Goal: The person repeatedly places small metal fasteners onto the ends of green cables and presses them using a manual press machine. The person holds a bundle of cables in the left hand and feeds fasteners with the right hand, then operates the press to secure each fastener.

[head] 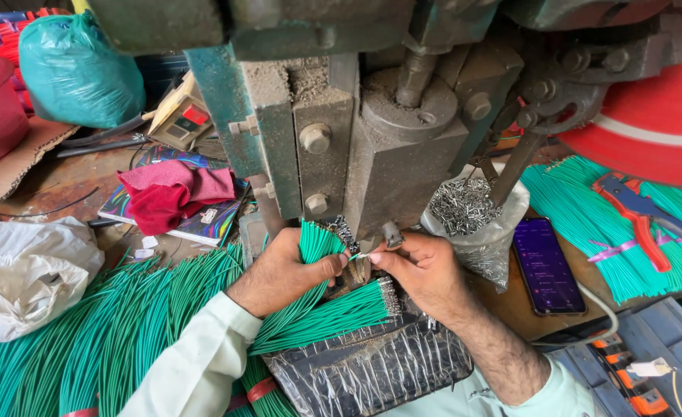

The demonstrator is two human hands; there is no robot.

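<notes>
Left hand (283, 270) gripping a bundle of green wires (318, 241), right hand (422, 270) pinching one wire at the press (391, 166); small finished batch (333, 315), big pile (86, 340) left.

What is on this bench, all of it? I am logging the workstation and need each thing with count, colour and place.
Grimy metal press machine: one, grey-green, centre back.
Loose green insulated wires: a large heap, lower left.
Bundled green wires: one spread, right.
Red-handled pliers: one, on the right wires.
Clear bag of small metal terminals: one, silvery, beside the press.
Smartphone with lit screen: one, dark, right of the bag.
Red cloth: one, left of the press.
Teal plastic bag: one, upper left.
White plastic bag: one, left edge.
Left hand: grips a bunch of green wires.
Right hand: pinches one wire end at the press.
</notes>
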